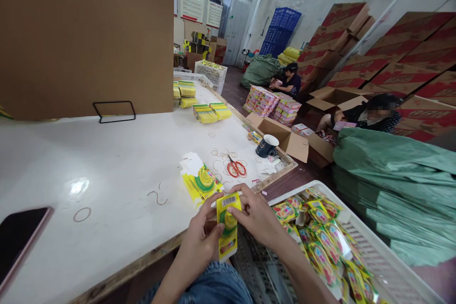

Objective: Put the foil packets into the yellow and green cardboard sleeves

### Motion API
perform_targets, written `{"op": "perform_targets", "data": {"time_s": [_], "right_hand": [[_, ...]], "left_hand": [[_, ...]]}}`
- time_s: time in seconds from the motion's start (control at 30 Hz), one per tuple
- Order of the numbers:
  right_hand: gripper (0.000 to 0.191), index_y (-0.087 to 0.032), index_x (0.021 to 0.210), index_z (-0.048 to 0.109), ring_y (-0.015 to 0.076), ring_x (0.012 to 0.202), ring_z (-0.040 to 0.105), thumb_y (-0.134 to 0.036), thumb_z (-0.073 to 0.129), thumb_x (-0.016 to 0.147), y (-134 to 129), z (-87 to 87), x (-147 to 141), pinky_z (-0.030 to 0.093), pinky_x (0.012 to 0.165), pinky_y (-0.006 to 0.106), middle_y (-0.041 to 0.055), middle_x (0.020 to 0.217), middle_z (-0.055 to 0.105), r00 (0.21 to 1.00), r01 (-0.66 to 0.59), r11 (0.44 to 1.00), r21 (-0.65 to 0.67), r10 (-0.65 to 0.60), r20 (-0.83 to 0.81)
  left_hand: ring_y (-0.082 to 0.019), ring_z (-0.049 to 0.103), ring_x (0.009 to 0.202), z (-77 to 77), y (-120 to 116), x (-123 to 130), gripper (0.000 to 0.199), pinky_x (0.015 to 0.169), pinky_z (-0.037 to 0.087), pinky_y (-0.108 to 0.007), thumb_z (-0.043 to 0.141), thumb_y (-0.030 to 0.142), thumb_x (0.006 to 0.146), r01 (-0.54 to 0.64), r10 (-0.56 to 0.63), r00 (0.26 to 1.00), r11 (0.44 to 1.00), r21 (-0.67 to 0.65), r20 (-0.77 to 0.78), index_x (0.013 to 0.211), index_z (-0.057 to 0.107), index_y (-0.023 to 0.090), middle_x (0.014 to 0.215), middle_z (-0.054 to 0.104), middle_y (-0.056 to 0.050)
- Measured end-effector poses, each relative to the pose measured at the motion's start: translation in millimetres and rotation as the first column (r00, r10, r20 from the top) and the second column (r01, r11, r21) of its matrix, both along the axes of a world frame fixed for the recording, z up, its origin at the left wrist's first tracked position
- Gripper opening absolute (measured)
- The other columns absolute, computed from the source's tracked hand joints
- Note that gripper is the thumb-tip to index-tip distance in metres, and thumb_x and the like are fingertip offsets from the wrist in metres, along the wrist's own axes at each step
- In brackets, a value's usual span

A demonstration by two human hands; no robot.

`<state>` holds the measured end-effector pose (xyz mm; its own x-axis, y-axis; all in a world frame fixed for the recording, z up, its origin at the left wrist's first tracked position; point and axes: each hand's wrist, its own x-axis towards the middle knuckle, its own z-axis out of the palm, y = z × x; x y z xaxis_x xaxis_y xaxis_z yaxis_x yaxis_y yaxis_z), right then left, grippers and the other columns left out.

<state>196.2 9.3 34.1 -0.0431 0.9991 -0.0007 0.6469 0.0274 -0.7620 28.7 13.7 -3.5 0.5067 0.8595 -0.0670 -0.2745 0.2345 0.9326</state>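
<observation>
Between my two hands, over the front edge of the table, is a small yellow and green printed carton [228, 242] with a barcode near its top end. My left hand [204, 230] grips its left side, thumb on the front face. My right hand [254, 209] holds its upper right edge, the thumb pressed on the face below the barcode. Just beyond them on the table lies an unfolded yellow and green carton blank [199, 180] with white flaps. Whether the held carton has anything inside, I cannot tell.
Orange-handled scissors [236, 167] lie among loose rubber bands; a dark mug [266, 146] stands behind. Bundled cartons [212, 112] sit farther back. A white basket [388, 251] of filled packets is at right. A phone [21, 237] lies left. Two people work beyond.
</observation>
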Motion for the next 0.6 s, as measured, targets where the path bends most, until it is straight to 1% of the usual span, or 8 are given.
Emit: {"op": "perform_targets", "data": {"time_s": [0.07, 0.2, 0.27, 0.33, 0.43, 0.53, 0.6], "right_hand": [[0.026, -0.022, 0.107, 0.052, 0.0135, 0.055, 0.046, -0.022, 0.058, 0.081, -1, -0.9, -2, 0.035, 0.055, 0.023, -0.0067, 0.058, 0.052, 1.000, 0.009, 1.000, 0.024, -0.009, 0.019], [0.028, -0.022, 0.109, 0.050, 0.0124, 0.053, 0.043, -0.023, 0.059, 0.082, -5, -4.1, -2, 0.032, 0.052, 0.022, -0.0086, 0.056, 0.045, 0.996, -0.016, 1.000, -0.002, 0.016, -0.084], [0.030, -0.022, 0.110, 0.050, 0.0114, 0.052, 0.042, -0.022, 0.059, 0.081, -6, -5.0, 0, 0.032, 0.051, 0.021, -0.0096, 0.057, 0.040, 0.993, -0.017, 1.000, -0.012, 0.015, -0.114], [0.034, -0.022, 0.111, 0.049, 0.0106, 0.052, 0.040, -0.021, 0.060, 0.079, -7, -5.2, 2, 0.032, 0.051, 0.020, -0.0103, 0.057, 0.037, 0.992, -0.014, 1.000, -0.015, 0.012, -0.128], [0.037, -0.022, 0.109, 0.049, 0.0099, 0.050, 0.038, -0.019, 0.061, 0.075, -5, -5.1, 3, 0.030, 0.050, 0.020, -0.0115, 0.056, 0.035, 0.990, -0.003, 1.000, -0.022, 0.000, -0.143], [0.034, -0.022, 0.106, 0.048, 0.0102, 0.048, 0.038, -0.016, 0.059, 0.074, -3, -5.7, -3, 0.028, 0.049, 0.020, -0.0119, 0.054, 0.035, 0.992, 0.047, 0.999, 0.001, -0.046, -0.118], [0.032, -0.022, 0.104, 0.048, 0.0109, 0.050, 0.040, -0.016, 0.058, 0.074, -2, -6.7, -8, 0.030, 0.050, 0.021, -0.0110, 0.056, 0.038, 0.993, 0.079, 0.997, 0.017, -0.077, -0.090]], "left_hand": [[-0.027, 0.058, 0.117, 1.7, 1, -2, 0.056, 0.098, 0.045, -0.042, 0.059, 0.021, 0.082, -0.009, 0.010, 0.999, 1.000, -0.030, 0.035, 0.135, 0.041, 0.025, 0.133, 0.058, -0.011], [-0.029, 0.059, 0.114, 4.4, 3, -4, 0.055, 0.094, 0.047, -0.042, 0.063, 0.021, 0.081, 0.021, -0.015, 0.994, 0.998, -0.058, 0.106, 0.132, 0.044, 0.023, 0.130, 0.060, -0.013], [-0.029, 0.060, 0.112, 5.6, 3, -4, 0.055, 0.091, 0.049, -0.041, 0.063, 0.021, 0.081, 0.039, -0.031, 0.993, 0.997, -0.068, 0.117, 0.132, 0.043, 0.023, 0.129, 0.060, -0.013], [-0.028, 0.062, 0.110, 6.3, 3, -3, 0.054, 0.089, 0.051, -0.039, 0.061, 0.020, 0.082, 0.038, -0.031, 0.994, 0.997, -0.064, 0.101, 0.132, 0.042, 0.024, 0.128, 0.060, -0.012], [-0.026, 0.063, 0.106, 5.7, 2, -1, 0.051, 0.087, 0.051, -0.037, 0.058, 0.019, 0.083, 0.019, -0.018, 0.999, 1.000, -0.017, 0.048, 0.131, 0.043, 0.025, 0.128, 0.061, -0.011], [-0.024, 0.067, 0.096, 3.6, 1, 1, 0.052, 0.083, 0.052, -0.035, 0.057, 0.017, 0.083, 0.002, -0.001, 1.000, 1.000, 0.021, -0.016, 0.133, 0.043, 0.025, 0.126, 0.062, -0.010], [-0.023, 0.068, 0.090, 2.6, 1, 1, 0.055, 0.081, 0.053, -0.035, 0.057, 0.018, 0.083, -0.009, 0.011, 0.999, 0.999, 0.032, -0.049, 0.135, 0.041, 0.025, 0.124, 0.063, -0.010]]}}
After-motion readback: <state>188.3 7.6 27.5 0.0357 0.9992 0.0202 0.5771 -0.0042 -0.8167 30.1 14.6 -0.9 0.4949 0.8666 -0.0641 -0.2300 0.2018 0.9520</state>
